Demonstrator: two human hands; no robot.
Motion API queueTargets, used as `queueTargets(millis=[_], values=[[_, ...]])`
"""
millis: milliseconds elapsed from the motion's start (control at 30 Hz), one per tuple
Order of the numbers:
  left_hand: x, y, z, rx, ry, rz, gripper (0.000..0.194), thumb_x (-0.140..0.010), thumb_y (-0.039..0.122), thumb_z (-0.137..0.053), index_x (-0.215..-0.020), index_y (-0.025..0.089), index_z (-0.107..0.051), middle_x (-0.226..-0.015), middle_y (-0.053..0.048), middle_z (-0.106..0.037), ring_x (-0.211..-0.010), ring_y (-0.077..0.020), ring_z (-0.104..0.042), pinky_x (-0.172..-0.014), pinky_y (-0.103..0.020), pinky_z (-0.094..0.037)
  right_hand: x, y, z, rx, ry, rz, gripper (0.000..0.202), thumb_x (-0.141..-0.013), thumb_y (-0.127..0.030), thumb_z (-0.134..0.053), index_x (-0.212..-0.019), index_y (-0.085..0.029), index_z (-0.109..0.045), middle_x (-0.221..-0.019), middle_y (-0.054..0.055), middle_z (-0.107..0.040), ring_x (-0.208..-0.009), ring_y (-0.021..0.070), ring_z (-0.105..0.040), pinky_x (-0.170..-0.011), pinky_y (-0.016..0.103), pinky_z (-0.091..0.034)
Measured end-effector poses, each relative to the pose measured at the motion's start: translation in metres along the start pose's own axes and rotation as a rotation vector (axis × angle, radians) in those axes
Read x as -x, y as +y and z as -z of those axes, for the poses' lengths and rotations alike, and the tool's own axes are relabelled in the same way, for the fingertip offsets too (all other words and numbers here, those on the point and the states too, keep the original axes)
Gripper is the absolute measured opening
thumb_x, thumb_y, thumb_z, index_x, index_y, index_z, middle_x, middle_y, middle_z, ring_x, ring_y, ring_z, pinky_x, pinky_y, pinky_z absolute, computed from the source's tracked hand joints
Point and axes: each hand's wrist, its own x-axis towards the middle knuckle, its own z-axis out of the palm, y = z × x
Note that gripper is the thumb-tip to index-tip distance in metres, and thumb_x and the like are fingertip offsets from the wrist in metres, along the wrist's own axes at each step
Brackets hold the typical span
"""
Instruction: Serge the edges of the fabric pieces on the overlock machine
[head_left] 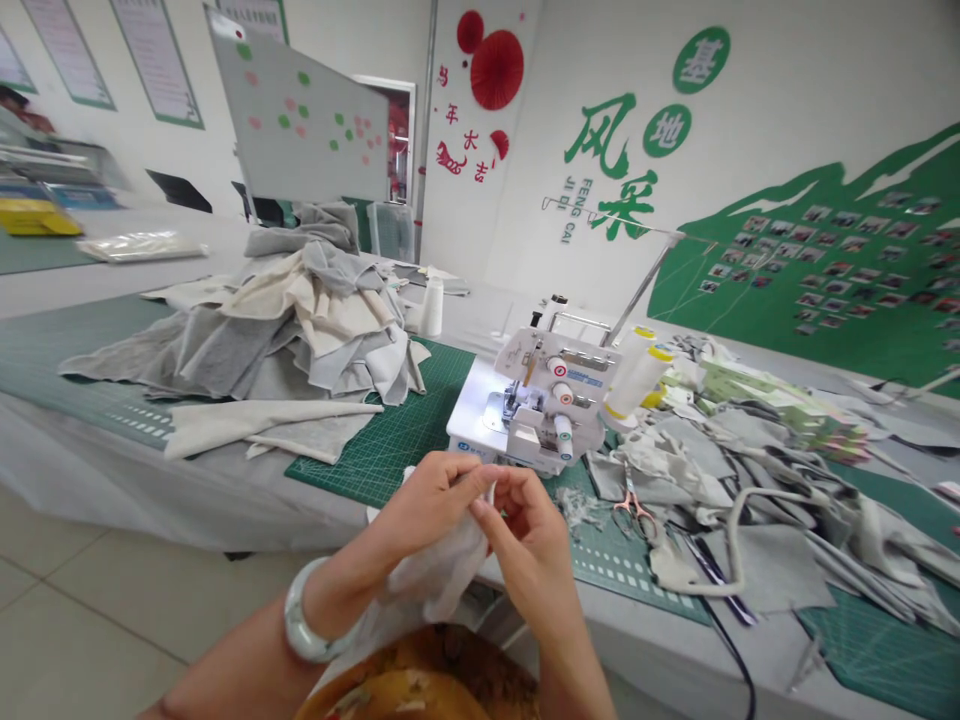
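Just beyond cloth, sewing machine

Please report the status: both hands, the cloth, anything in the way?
Left hand and right hand together, pinching cloth. Cloth hangs below them. Nothing seen blocking hands; sewing machine ahead, scissors to the right.

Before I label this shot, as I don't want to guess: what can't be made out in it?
Head view: pinched part of the thin white cloth, hidden by the left hand and right hand.
Head view: contents of the small rectangular photos on the green mural, too small, blurred.
Head view: rest of the far-left person, cut off by the left edge.
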Motion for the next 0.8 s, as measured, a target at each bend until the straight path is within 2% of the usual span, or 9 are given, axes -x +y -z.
queueTargets(millis=[100,167,267,333,367,467,600,700,800], values=[[-0.004,0.0,0.011,0.007,-0.055,0.012,0.043,-0.087,0.05,-0.05,-0.062,0.015,-0.047,-0.061,0.004,-0.037,-0.059,-0.0091,-0.034,-0.053,-0.021,-0.028,-0.014,-0.002,0.007,0.007,0.044,0.01,0.021,-0.086,-0.039,-0.062,-0.084,-0.019,-0.062,-0.067,-0.003,-0.054,-0.058,0.01,-0.046,-0.051,0.02,-0.038],[-0.002,-0.004,0.024,-0.005,-0.127,0.049,0.036,-0.08,0.044,-0.061,-0.065,0.014,-0.051,-0.063,0.004,-0.041,-0.06,-0.0088,-0.037,-0.053,-0.019,-0.029,-0.024,0.0,0.014,-0.044,0.149,0.032,0.023,-0.086,-0.041,-0.061,-0.082,-0.018,-0.061,-0.069,-0.002,-0.055,-0.062,0.0106,-0.047,-0.055,0.021,-0.039],[0.008,-0.021,0.049,0.018,-0.182,0.147,0.029,-0.073,0.037,-0.069,-0.069,0.013,-0.055,-0.064,0.005,-0.046,-0.06,-0.008,-0.04,-0.053,-0.018,-0.029,-0.038,0.009,0.021,-0.162,0.303,0.0,0.027,-0.085,-0.045,-0.058,-0.074,-0.02,-0.055,-0.067,-0.004,-0.05,-0.061,0.011,-0.045,-0.056,0.021,-0.039],[0.016,-0.035,0.067,0.06,-0.179,0.206,0.029,-0.071,0.037,-0.071,-0.069,0.013,-0.055,-0.063,0.005,-0.047,-0.059,-0.0074,-0.04,-0.053,-0.018,-0.03,-0.044,0.018,0.02,-0.167,0.335,-0.034,0.031,-0.085,-0.049,-0.056,-0.073,-0.021,-0.052,-0.064,-0.005,-0.048,-0.059,0.011,-0.044,-0.054,0.021,-0.038],[0.02,-0.041,0.077,0.085,-0.144,0.224,0.03,-0.07,0.037,-0.073,-0.07,0.013,-0.056,-0.063,0.005,-0.047,-0.058,-0.0072,-0.041,-0.053,-0.017,-0.031,-0.046,0.023,0.018,-0.154,0.339,-0.043,0.032,-0.085,-0.05,-0.055,-0.074,-0.021,-0.052,-0.064,-0.005,-0.048,-0.058,0.0109,-0.043,-0.053,0.021,-0.038],[0.029,-0.047,0.103,0.205,0.075,0.227,0.033,-0.064,0.037,-0.078,-0.074,0.014,-0.056,-0.065,0.004,-0.05,-0.058,-0.0074,-0.044,-0.052,-0.017,-0.034,-0.05,0.033,0.011,-0.128,0.366,-0.043,0.036,-0.085,-0.054,-0.055,-0.08,-0.019,-0.056,-0.065,-0.004,-0.051,-0.058,0.0109,-0.045,-0.054,0.022,-0.038],[0.023,-0.024,0.129,0.251,0.346,0.131,0.036,-0.063,0.035,-0.079,-0.086,0.015,-0.06,-0.07,0.002,-0.054,-0.059,-0.0088,-0.048,-0.052,-0.019,-0.037,-0.056,0.035,0.004,-0.029,0.42,0.005,0.037,-0.085,-0.053,-0.056,-0.088,-0.016,-0.062,-0.074,0.001,-0.061,-0.063,0.0132,-0.052,-0.059,0.024,-0.043],[0.002,-0.011,0.141,0.021,0.51,-0.056,0.031,-0.071,0.03,-0.071,-0.097,0.015,-0.063,-0.082,-0.001,-0.058,-0.065,-0.0097,-0.05,-0.058,-0.02,-0.04,-0.061,0.032,0.003,0.123,0.443,0.04,0.037,-0.087,-0.05,-0.053,-0.095,-0.015,-0.064,-0.075,0.002,-0.064,-0.061,0.0145,-0.054,-0.059,0.026,-0.044],[-0.033,-0.025,0.144,-0.362,0.533,-0.184,0.023,-0.08,0.019,-0.052,-0.099,0.015,-0.065,-0.096,-0.004,-0.06,-0.084,-0.0155,-0.055,-0.077,-0.026,-0.046,-0.067,0.034,0.006,0.329,0.434,0.071,0.039,-0.088,-0.049,-0.049,-0.094,-0.015,-0.066,-0.073,0.005,-0.066,-0.06,0.0173,-0.055,-0.059,0.028,-0.042]])
